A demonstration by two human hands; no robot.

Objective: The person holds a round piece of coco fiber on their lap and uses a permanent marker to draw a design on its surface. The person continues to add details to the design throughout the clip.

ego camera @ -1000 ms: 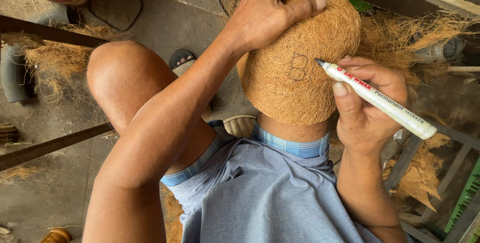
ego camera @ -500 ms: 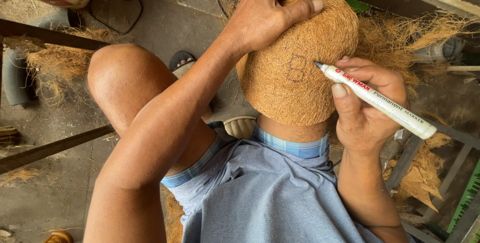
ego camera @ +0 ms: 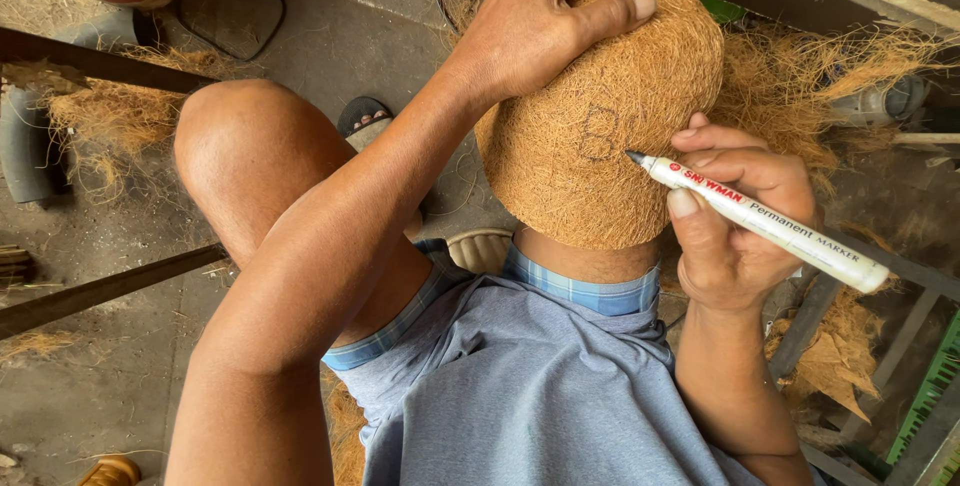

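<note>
The left hand [ego camera: 540, 26] grips the top of the brown fibre bowl [ego camera: 600, 116] in the upper middle, keeping it steady on the knee; the right hand [ego camera: 735, 226] pinches a white marker [ego camera: 760, 221], tip at the bowl's side for drawing.

The right hand [ego camera: 735, 231] is drawing the marker [ego camera: 760, 221] a little down and away from the drawn mark [ego camera: 600, 133] on the fibre bowl [ego camera: 600, 116], its tip now sitting just beside the mark's lower right.
</note>
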